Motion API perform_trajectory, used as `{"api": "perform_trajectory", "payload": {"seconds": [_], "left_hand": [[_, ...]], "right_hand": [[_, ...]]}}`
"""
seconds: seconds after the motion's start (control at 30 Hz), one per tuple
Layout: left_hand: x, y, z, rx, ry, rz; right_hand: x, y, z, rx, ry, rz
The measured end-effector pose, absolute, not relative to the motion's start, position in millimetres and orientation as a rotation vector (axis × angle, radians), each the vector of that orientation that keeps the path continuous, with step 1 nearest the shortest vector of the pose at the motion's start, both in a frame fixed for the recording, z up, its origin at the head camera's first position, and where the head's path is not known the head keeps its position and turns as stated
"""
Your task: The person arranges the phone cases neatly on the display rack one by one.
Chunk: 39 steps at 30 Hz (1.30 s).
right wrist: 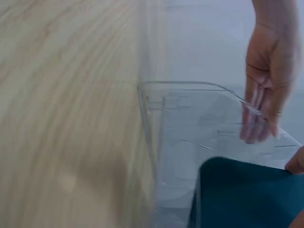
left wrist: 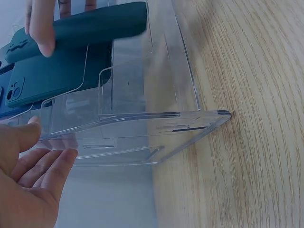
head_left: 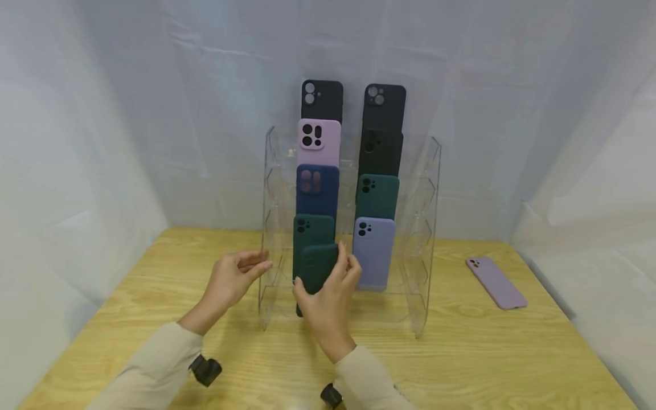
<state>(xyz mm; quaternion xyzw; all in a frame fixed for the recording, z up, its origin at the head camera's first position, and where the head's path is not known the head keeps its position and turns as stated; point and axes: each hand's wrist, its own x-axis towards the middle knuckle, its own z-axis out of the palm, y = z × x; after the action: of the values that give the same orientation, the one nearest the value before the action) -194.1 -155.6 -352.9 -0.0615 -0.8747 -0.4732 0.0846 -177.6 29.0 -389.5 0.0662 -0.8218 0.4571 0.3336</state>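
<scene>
In the head view my right hand holds a dark green phone case by its two long sides, thumb on one side and fingers on the other. This case is tilted in front of another green phone case on the clear tiered display stand. My left hand pinches the front edge of the stand's left side panel, its thumb and fingers on either side. The left wrist view shows the held green case above the lower tier, with the left hand at the panel.
Higher on the stand's left column are blue, pink and black cases. Its right column carries lavender, green and black cases. A mauve phone case lies on the wooden table.
</scene>
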Motion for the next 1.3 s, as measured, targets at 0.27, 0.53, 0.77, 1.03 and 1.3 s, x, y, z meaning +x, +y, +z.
{"api": "perform_trajectory", "payload": {"seconds": [0.27, 0.53, 0.77, 1.03, 1.3], "left_hand": [[-194.7, -155.7, -353.6, -0.203, -2.593, -1.423], [-194.1, -156.0, -352.3, -0.200, -2.613, -1.415], [-193.2, -155.7, -352.4, -0.202, -2.604, -1.418], [-192.0, -154.7, -352.8, -0.205, -2.607, -1.395], [-194.3, -153.8, -354.3, -0.191, -2.604, -1.417]], "right_hand": [[-174.9, 5.6, -405.4, 0.013, -2.113, 1.089], [-173.0, -1.8, -411.9, -0.023, -2.120, 1.101], [-169.2, -0.1, -412.6, -0.038, -2.152, 1.152], [-160.5, 13.2, -400.4, 0.067, -2.140, 1.203], [-150.0, 47.4, -372.8, 0.176, -2.143, 1.393]]}}
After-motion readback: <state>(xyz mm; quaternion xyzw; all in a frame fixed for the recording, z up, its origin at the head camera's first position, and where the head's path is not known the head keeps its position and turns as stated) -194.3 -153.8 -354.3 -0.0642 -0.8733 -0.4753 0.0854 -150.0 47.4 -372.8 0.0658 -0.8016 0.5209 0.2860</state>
